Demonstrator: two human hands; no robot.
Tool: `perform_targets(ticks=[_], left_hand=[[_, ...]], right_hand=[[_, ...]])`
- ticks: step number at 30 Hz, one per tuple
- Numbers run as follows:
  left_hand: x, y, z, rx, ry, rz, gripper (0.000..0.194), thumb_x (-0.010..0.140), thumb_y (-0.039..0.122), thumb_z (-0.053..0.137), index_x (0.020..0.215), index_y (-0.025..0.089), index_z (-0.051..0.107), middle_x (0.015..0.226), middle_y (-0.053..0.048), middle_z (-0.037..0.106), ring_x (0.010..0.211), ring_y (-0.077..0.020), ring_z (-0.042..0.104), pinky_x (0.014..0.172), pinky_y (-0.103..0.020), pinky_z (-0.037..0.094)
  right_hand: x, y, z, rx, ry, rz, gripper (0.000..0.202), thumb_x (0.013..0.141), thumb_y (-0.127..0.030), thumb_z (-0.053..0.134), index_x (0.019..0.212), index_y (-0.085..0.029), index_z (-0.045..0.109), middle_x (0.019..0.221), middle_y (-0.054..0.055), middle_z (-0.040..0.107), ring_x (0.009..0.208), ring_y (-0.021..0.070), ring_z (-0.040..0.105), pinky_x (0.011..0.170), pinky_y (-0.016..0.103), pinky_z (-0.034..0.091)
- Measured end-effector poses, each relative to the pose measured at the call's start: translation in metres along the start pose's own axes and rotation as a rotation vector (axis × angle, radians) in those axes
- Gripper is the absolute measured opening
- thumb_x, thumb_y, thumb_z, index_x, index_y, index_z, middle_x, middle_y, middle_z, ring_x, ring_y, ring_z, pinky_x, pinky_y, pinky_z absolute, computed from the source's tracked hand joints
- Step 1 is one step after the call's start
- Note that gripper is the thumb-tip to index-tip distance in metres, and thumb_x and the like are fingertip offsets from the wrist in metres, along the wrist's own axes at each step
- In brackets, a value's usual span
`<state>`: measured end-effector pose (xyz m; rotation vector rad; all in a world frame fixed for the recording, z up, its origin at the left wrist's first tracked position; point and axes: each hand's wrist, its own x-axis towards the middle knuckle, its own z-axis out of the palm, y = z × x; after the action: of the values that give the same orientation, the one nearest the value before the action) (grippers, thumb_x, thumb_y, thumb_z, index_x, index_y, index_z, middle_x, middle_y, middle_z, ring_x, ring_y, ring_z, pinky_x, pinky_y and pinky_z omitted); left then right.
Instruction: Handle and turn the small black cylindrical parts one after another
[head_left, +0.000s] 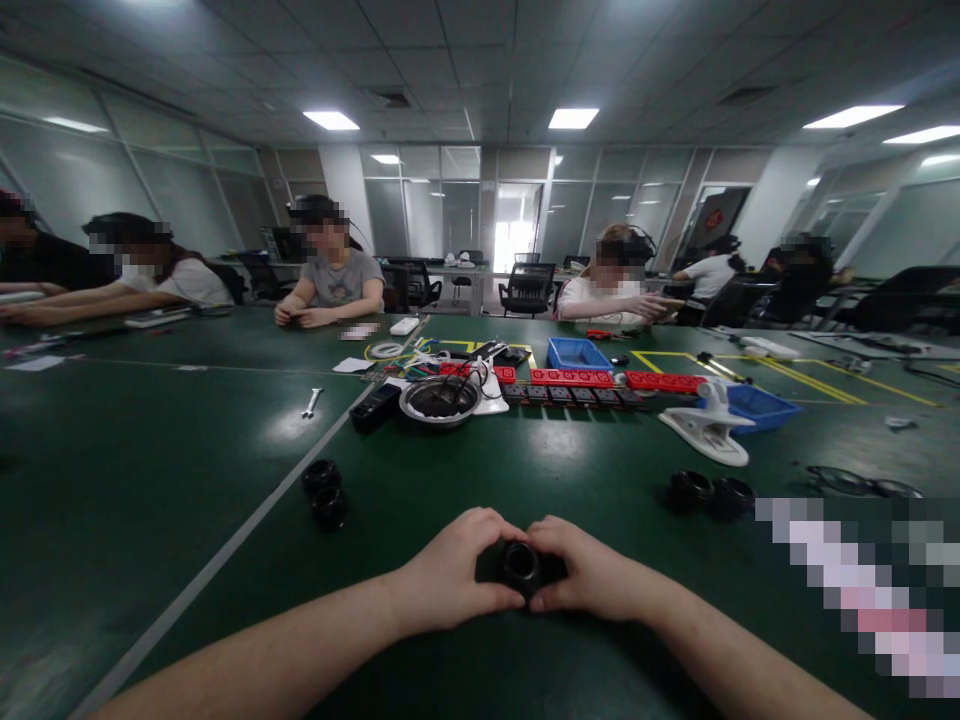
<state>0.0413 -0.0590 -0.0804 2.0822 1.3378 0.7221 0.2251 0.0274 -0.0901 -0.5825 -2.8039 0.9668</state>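
Observation:
A black, hollow round part [520,566] with a ring-shaped opening faces up at the front middle of the green table. My left hand [454,572] curls around its left side, fingers behind it and thumb in front. From the right, my right hand [581,572] closes on it the same way, so the fingertips of both hands nearly meet. Two similar black round parts [324,492] stand close together to the left. Another pair of black round parts [711,494] sits to the right. Whether the held part rests on the table I cannot tell.
Beyond my hands lie a metal bowl [440,402], red power strips [574,377], a white clip stand [709,432] and blue trays [577,353]. A wrench [311,402] lies left, eyeglasses [862,483] right. Several people sit around the table.

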Motion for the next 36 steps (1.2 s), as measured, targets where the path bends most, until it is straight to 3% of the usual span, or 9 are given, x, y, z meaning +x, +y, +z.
perform_targets(ticks=[5, 9, 13, 19, 23, 30, 33, 36], left_hand=[[-0.001, 0.002, 0.006, 0.010, 0.090, -0.131, 0.039, 0.062, 0.024, 0.073, 0.097, 0.021, 0.056, 0.091, -0.001, 0.053, 0.085, -0.0191, 0.050, 0.075, -0.029, 0.041], [-0.001, 0.002, 0.010, 0.022, 0.179, -0.172, 0.038, 0.061, 0.020, 0.073, 0.095, 0.019, 0.057, 0.091, -0.001, 0.054, 0.086, -0.0198, 0.050, 0.076, -0.030, 0.039], [0.001, -0.001, 0.006, 0.004, 0.099, -0.138, 0.039, 0.063, 0.023, 0.072, 0.099, 0.021, 0.056, 0.090, 0.000, 0.052, 0.084, -0.0187, 0.049, 0.073, -0.028, 0.040], [0.000, -0.003, 0.001, -0.023, 0.019, -0.057, 0.045, 0.065, 0.023, 0.072, 0.106, 0.024, 0.054, 0.092, 0.000, 0.051, 0.085, -0.0177, 0.050, 0.075, -0.027, 0.040], [0.000, -0.003, 0.001, -0.031, 0.003, -0.028, 0.044, 0.064, 0.022, 0.073, 0.104, 0.024, 0.055, 0.093, 0.000, 0.052, 0.088, -0.0181, 0.050, 0.077, -0.027, 0.039], [0.001, 0.003, 0.006, 0.029, 0.099, -0.160, 0.039, 0.062, 0.022, 0.073, 0.098, 0.021, 0.058, 0.089, 0.000, 0.052, 0.084, -0.0185, 0.049, 0.075, -0.028, 0.039], [0.001, 0.003, 0.005, 0.028, 0.113, -0.160, 0.039, 0.063, 0.021, 0.072, 0.099, 0.020, 0.057, 0.090, -0.001, 0.053, 0.085, -0.0186, 0.049, 0.075, -0.028, 0.039], [0.001, 0.000, 0.003, 0.014, 0.083, -0.116, 0.041, 0.064, 0.021, 0.072, 0.102, 0.021, 0.057, 0.090, 0.000, 0.053, 0.084, -0.0179, 0.049, 0.074, -0.027, 0.039]], right_hand=[[0.004, -0.008, 0.018, -0.149, 0.168, 0.220, 0.037, 0.055, -0.041, 0.075, 0.074, -0.016, 0.054, 0.071, 0.000, 0.053, 0.066, 0.0159, 0.047, 0.057, 0.024, 0.032], [0.004, -0.017, 0.027, -0.260, 0.282, 0.254, 0.039, 0.060, -0.046, 0.070, 0.078, -0.016, 0.053, 0.076, 0.003, 0.056, 0.069, 0.0187, 0.048, 0.062, 0.028, 0.033], [0.002, -0.014, 0.018, -0.101, 0.182, 0.134, 0.048, 0.059, -0.038, 0.073, 0.099, -0.018, 0.054, 0.091, 0.004, 0.057, 0.084, 0.0212, 0.049, 0.072, 0.031, 0.036], [0.000, -0.001, 0.002, 0.060, 0.023, 0.046, 0.026, 0.063, -0.019, 0.072, 0.085, -0.016, 0.059, 0.083, 0.001, 0.055, 0.080, 0.0176, 0.050, 0.070, 0.026, 0.038], [0.001, -0.001, 0.005, 0.027, 0.044, 0.112, 0.029, 0.058, -0.022, 0.075, 0.080, -0.016, 0.058, 0.077, -0.001, 0.053, 0.075, 0.0161, 0.049, 0.064, 0.023, 0.036], [0.004, -0.015, 0.027, -0.282, 0.245, 0.279, 0.043, 0.057, -0.051, 0.070, 0.075, -0.017, 0.052, 0.072, 0.001, 0.053, 0.067, 0.0179, 0.048, 0.059, 0.027, 0.033], [0.003, -0.017, 0.025, -0.251, 0.249, 0.218, 0.046, 0.056, -0.048, 0.072, 0.085, -0.016, 0.054, 0.082, 0.004, 0.056, 0.076, 0.0212, 0.049, 0.068, 0.031, 0.035], [0.000, -0.014, 0.015, -0.081, 0.158, 0.111, 0.049, 0.058, -0.035, 0.075, 0.099, -0.017, 0.054, 0.092, 0.004, 0.056, 0.085, 0.0215, 0.049, 0.075, 0.032, 0.036]])
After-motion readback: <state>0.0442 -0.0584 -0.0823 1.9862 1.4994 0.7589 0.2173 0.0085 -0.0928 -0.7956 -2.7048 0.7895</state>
